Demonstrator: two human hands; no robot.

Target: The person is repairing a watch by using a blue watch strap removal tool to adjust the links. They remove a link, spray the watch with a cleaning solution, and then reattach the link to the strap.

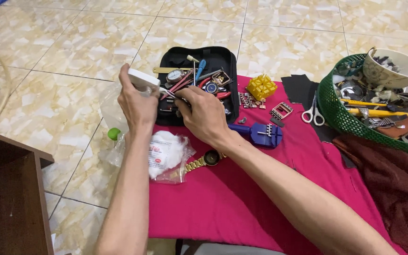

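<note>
White box [143,79] sits pinched by its edges in the left hand [138,105], just left of the black tool case [223,61]. Looks light, stiff, a bit slick. Right hand [206,115] grips thin tweezers [168,92] touching it.

I am seeing a small white rounded-rectangular plastic box [143,78] being held up above the floor tiles at the left edge of the black tool case, tilting with its flat face turned upward. A thin metal tweezer tool [168,92] is lying nearly level, its tip touching the box's lower right corner, pointing left.
</note>
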